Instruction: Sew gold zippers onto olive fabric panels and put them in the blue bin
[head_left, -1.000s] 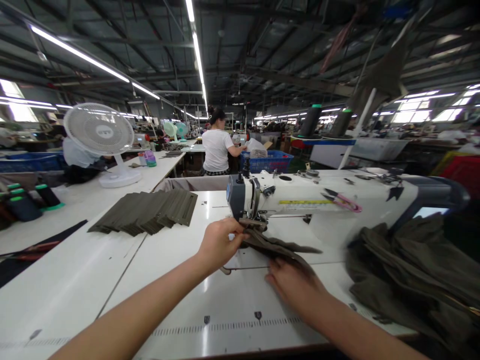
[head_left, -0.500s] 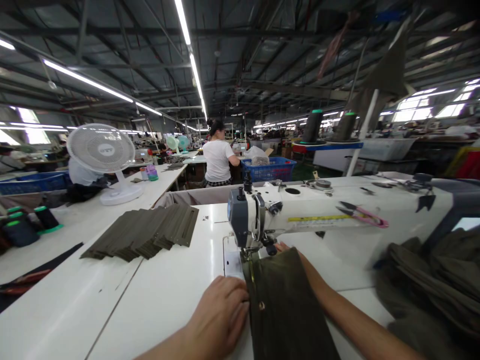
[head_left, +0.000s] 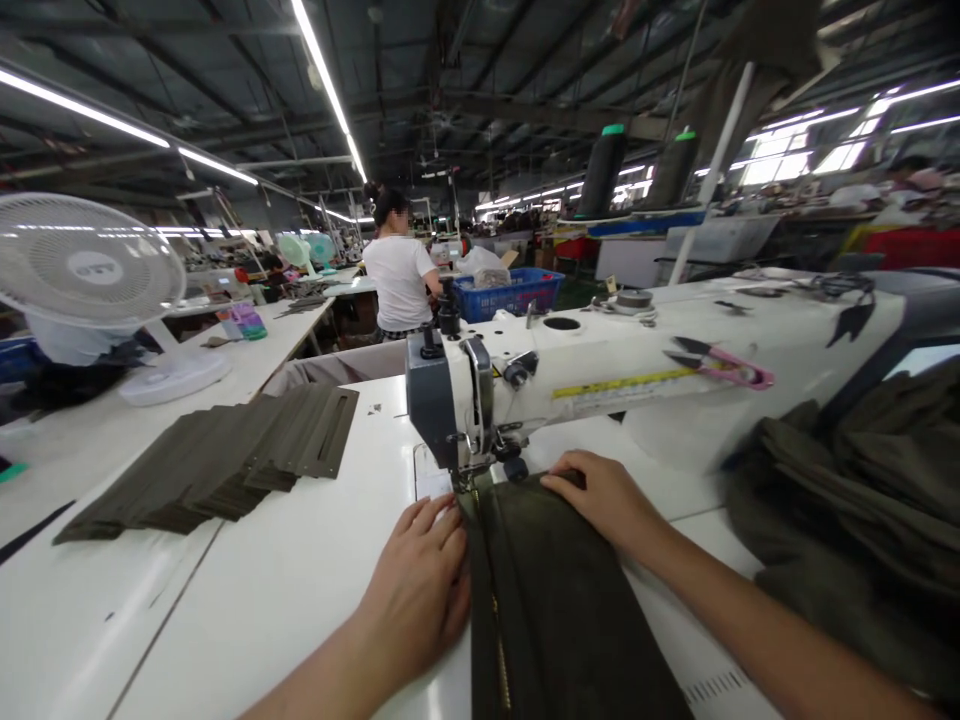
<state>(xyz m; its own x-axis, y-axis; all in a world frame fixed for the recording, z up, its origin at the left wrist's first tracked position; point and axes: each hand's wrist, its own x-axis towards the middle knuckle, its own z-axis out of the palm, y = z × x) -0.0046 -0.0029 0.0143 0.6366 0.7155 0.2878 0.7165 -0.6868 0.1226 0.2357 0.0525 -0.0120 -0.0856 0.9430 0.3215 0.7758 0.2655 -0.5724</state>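
Note:
A dark olive fabric piece point(head_left: 570, 600) with a gold zipper point(head_left: 496, 640) lies under the needle area of a white sewing machine point(head_left: 600, 385). My left hand point(head_left: 424, 570) rests at the fabric's left edge, fingers curled together against it just in front of the presser foot. On the far right edge of the cloth, my right hand point(head_left: 600, 495) pinches the fabric between thumb and fingers. The zipper runs from the presser foot towards me along the left side of the piece.
Left of the machine lies a fanned stack of olive pieces point(head_left: 225, 450). A white fan point(head_left: 176, 370) stands behind it. Pink-handled snips point(head_left: 731, 370) lie on the machine arm. Bunched olive cloth point(head_left: 862, 500) is at right. A person point(head_left: 397, 270) stands beyond, near a blue basket point(head_left: 514, 295).
My right hand has come out from behind the fabric onto its far right edge. More of the zipper shows. The view has shifted, so the machine appears further left and higher.

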